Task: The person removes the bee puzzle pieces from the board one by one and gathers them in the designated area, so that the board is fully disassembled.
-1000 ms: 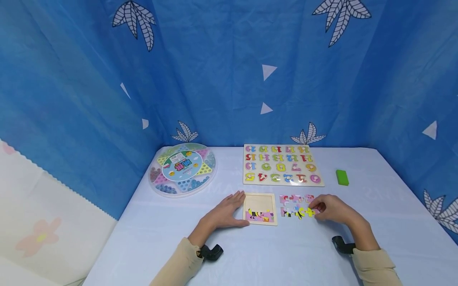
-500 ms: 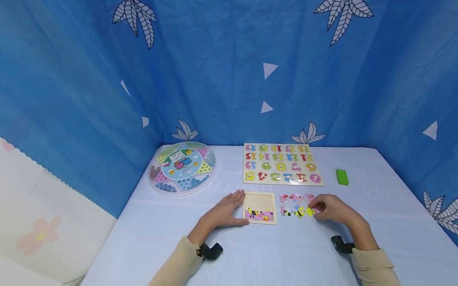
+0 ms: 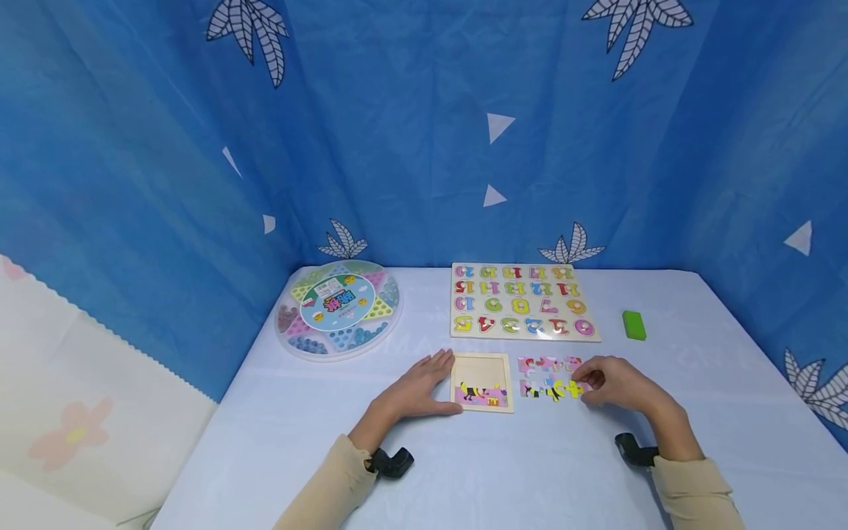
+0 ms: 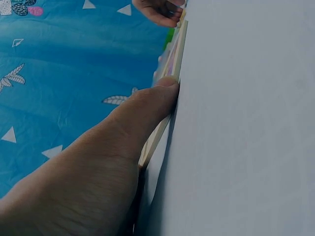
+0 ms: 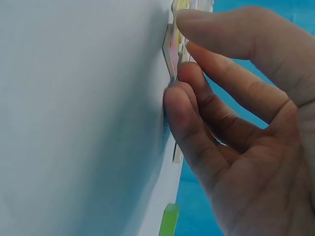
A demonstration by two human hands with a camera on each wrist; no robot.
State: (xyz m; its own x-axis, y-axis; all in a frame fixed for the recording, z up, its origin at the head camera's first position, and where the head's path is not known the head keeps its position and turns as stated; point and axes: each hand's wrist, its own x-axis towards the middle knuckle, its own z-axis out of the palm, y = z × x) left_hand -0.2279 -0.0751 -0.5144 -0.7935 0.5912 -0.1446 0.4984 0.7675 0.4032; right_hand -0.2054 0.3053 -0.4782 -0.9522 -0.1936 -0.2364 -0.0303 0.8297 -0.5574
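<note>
Left hand [image 3: 417, 390] spread, touching wooden tray [image 3: 480, 370]; right hand [image 3: 617, 384] pinching puzzle piece [image 5: 171, 53] beside other pieces [image 3: 547, 364]

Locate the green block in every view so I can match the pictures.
Head: green block, right of the number board.
Left wrist: likely the green block, a sliver below the right hand, top centre.
Right wrist: green block, bottom edge, near centre.
Shared landmark: right hand.

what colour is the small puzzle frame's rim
The rim is pale, light-wood coloured, clearest in the head view.
</note>
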